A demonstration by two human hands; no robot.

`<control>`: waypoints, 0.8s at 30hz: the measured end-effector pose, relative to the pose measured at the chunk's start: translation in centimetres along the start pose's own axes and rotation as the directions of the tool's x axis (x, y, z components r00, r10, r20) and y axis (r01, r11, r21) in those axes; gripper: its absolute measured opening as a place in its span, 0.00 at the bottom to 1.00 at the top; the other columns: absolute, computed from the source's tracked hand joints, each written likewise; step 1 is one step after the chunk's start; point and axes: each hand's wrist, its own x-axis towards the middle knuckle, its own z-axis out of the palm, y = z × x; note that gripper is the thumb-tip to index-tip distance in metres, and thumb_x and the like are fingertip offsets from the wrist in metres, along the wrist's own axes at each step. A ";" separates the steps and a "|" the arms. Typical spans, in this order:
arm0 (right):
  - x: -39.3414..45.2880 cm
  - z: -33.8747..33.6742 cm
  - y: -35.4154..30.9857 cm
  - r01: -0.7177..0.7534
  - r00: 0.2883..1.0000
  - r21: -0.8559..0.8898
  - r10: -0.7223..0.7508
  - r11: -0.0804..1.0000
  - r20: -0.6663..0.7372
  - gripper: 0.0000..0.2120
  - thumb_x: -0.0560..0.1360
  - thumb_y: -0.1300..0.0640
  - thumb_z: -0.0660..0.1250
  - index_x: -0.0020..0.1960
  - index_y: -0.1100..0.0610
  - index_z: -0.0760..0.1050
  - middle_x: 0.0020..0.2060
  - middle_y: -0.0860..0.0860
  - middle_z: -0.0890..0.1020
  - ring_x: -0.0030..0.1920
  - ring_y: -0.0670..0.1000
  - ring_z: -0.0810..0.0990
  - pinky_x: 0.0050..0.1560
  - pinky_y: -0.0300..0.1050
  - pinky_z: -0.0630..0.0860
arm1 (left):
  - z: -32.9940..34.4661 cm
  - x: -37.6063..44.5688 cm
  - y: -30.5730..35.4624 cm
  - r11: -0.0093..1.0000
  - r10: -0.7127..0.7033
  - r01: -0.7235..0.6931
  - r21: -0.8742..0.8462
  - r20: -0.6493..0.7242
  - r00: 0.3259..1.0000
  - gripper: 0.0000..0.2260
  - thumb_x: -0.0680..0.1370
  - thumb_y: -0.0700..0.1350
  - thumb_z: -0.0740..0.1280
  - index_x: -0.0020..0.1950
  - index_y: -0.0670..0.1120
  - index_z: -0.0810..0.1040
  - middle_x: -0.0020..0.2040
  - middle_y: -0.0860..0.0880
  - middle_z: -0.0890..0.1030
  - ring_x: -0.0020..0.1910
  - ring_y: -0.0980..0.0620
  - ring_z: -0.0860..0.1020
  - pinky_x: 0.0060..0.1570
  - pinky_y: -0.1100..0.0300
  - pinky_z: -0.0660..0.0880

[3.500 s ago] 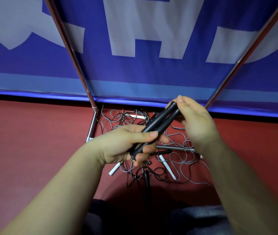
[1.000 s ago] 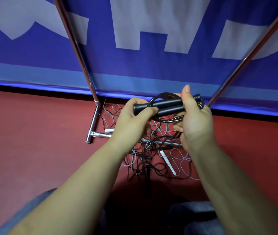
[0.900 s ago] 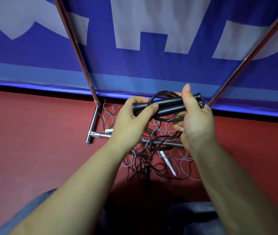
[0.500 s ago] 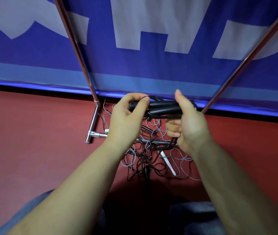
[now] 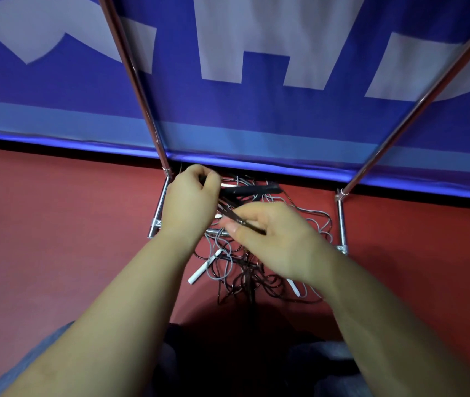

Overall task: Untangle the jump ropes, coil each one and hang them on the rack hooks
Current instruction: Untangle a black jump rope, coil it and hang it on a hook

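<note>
The left hand (image 5: 191,204) is curled round one end of the pair of black jump-rope handles (image 5: 252,189). The handles lie side by side with their long axis running nearly level, pointing away from the left hand's fingers toward the right rack foot (image 5: 341,222). Just below and to the right of them, the right hand (image 5: 271,239) pinches several strands of black cord (image 5: 239,220) between thumb and fingers; the strands slant from the left hand's knuckles down across the right palm. Beneath both hands a tangle of grey and dark ropes (image 5: 245,270) with white handles (image 5: 203,267) lies on the red floor (image 5: 64,224), between the chrome rack legs (image 5: 130,75).
</note>
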 end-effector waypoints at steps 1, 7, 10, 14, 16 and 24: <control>-0.1 -0.5 -0.1 0.014 0.998 -0.018 -0.015 1.000 -0.054 0.11 0.76 0.51 0.64 0.44 0.59 0.77 0.35 0.61 0.79 0.33 0.56 0.73 0.41 0.53 0.74 | -0.2 0.1 -0.2 0.997 -0.008 0.005 0.074 0.038 0.999 0.09 0.77 0.42 0.60 0.44 0.42 0.79 0.37 0.46 0.79 0.37 0.49 0.75 0.34 0.60 0.67; -0.2 -4.0 1.3 -0.061 0.941 -0.028 0.048 0.998 -0.334 0.08 0.71 0.51 0.71 0.35 0.52 0.79 0.27 0.47 0.74 0.30 0.44 0.68 0.34 0.41 0.67 | 0.0 -0.8 0.2 0.991 0.067 -0.117 0.061 0.534 0.843 0.09 0.78 0.40 0.62 0.42 0.42 0.80 0.31 0.49 0.76 0.29 0.54 0.71 0.33 0.61 0.70; -0.4 -4.8 2.5 -0.200 0.950 0.035 0.203 0.979 -0.237 0.12 0.72 0.48 0.69 0.34 0.53 0.79 0.28 0.47 0.77 0.25 0.43 0.68 0.28 0.36 0.64 | 0.0 -1.3 0.9 0.984 0.060 0.058 -0.168 0.622 0.781 0.15 0.78 0.35 0.56 0.42 0.45 0.81 0.24 0.54 0.69 0.21 0.58 0.61 0.22 0.67 0.59; -0.8 -5.1 2.2 -0.298 0.954 0.408 0.285 0.863 0.093 0.19 0.68 0.44 0.65 0.37 0.62 0.75 0.21 0.51 0.70 0.17 0.42 0.61 0.19 0.33 0.57 | 0.1 -1.4 1.9 0.878 0.042 0.305 -0.369 0.694 0.719 0.20 0.76 0.33 0.51 0.49 0.46 0.82 0.20 0.53 0.60 0.18 0.58 0.55 0.21 0.71 0.53; -0.9 -4.7 1.3 -0.317 0.947 0.554 0.290 0.770 0.139 0.19 0.77 0.52 0.60 0.41 0.69 0.74 0.23 0.56 0.71 0.15 0.41 0.62 0.17 0.33 0.57 | 0.2 -1.4 2.4 0.773 0.044 0.445 -0.452 0.738 0.674 0.18 0.77 0.36 0.51 0.47 0.44 0.81 0.18 0.53 0.59 0.16 0.59 0.54 0.21 0.72 0.50; 0.6 -0.9 1.1 -0.425 0.900 0.237 0.436 0.874 0.005 0.26 0.80 0.44 0.52 0.29 0.55 0.71 0.19 0.45 0.69 0.19 0.43 0.64 0.27 0.38 0.61 | 1.2 -0.8 1.9 0.585 -0.196 0.571 -0.576 0.583 0.788 0.24 0.77 0.41 0.56 0.19 0.47 0.68 0.18 0.54 0.56 0.15 0.58 0.53 0.17 0.69 0.49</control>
